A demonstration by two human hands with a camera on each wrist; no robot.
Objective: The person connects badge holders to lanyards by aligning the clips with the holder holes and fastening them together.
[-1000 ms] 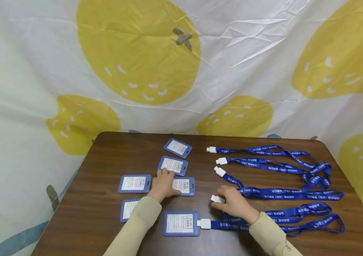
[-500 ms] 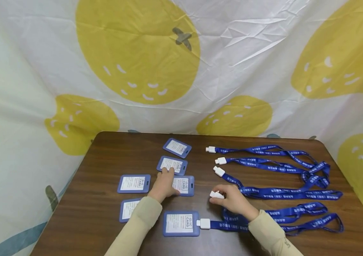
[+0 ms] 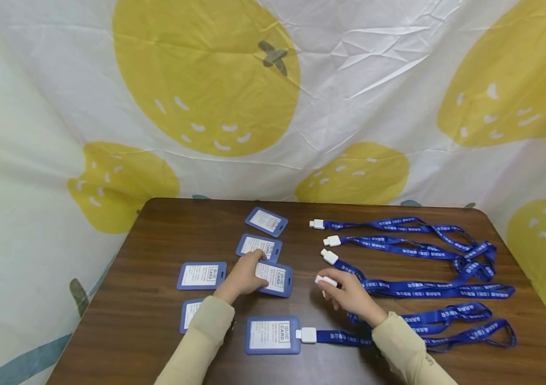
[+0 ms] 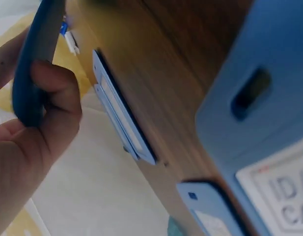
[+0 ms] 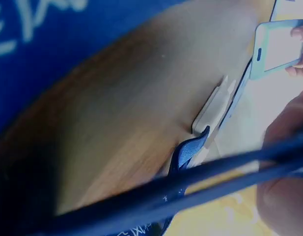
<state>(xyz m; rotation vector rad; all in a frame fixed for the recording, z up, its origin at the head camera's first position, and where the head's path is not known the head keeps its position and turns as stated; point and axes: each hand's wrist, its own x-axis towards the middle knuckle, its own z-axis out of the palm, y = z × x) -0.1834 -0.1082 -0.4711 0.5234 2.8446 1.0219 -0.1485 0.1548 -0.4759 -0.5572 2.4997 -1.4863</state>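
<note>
My left hand (image 3: 241, 275) pinches a blue ID badge holder (image 3: 275, 279) by its left end, thumb on the near side. In the left wrist view this holder (image 4: 36, 54) stands on edge, raised above the table. My right hand (image 3: 352, 294) pinches the white clip (image 3: 326, 280) of a blue lanyard between thumb and fingers, a short gap to the right of the badge holder. Its strap runs under the hand and crosses the right wrist view as a dark blue band (image 5: 220, 177). Nearer the front lies another badge holder (image 3: 270, 336) with a lanyard's white clip (image 3: 307, 335) at its slot.
Two badge holders lie behind my left hand, the nearer one (image 3: 254, 244) close to its fingers. Another holder (image 3: 202, 276) and a partly covered one (image 3: 191, 315) are at the left. Three lanyards (image 3: 398, 247) spread over the right back. A patterned cloth (image 3: 205, 107) hangs behind the table.
My left hand has picked up the badge holder's end and tilted it off the table. My right hand has raised the white clip and turned it slightly.
</note>
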